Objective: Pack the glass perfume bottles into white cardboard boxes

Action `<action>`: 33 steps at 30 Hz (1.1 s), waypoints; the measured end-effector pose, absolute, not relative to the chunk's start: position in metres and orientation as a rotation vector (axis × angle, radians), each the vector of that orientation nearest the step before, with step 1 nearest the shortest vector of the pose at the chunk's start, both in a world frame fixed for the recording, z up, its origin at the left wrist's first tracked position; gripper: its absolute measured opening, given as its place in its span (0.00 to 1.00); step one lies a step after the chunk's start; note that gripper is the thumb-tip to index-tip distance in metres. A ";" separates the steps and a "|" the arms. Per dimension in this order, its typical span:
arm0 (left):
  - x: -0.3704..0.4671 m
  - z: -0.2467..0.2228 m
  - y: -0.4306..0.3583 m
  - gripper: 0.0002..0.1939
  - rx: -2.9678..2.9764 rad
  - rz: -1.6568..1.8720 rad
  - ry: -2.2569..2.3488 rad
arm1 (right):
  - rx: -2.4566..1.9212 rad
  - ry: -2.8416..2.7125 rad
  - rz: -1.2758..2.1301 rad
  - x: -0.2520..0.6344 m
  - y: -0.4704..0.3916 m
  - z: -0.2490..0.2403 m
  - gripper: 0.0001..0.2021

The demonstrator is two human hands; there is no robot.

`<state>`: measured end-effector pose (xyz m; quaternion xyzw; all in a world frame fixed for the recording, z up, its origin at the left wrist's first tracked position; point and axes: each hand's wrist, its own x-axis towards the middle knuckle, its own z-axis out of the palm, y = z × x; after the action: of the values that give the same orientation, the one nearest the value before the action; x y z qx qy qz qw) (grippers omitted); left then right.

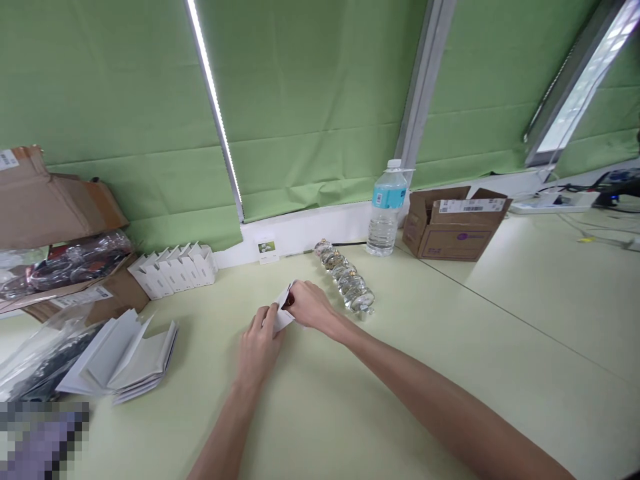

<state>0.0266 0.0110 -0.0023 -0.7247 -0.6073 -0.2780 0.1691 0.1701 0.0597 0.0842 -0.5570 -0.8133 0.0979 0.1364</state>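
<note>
Between fingers [271, 315], white box [284, 323], tilted

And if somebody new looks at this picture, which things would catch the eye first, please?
Most likely the green blinds, which fill most of the upper view behind the table. Then, near the middle, the left hand holding a small white box, with the right hand at its open end. Beyond and to the right of the hands lies a row of shiny clear objects, with a blue-labelled water bottle farther right.
</note>
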 end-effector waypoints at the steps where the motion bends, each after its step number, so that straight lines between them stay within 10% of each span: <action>1: 0.026 -0.003 0.011 0.20 -2.064 -0.787 -1.731 | -1.607 -2.340 0.261 0.169 0.059 0.083 0.08; 33: 0.023 0.012 0.014 0.19 -2.063 -0.917 -1.696 | -1.463 -2.396 0.273 0.184 0.050 0.124 0.09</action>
<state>0.0233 0.0141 0.0117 -0.7213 -0.5931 -0.3207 0.1584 0.1843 0.0505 0.1235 -0.5121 -0.8385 0.0954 0.1600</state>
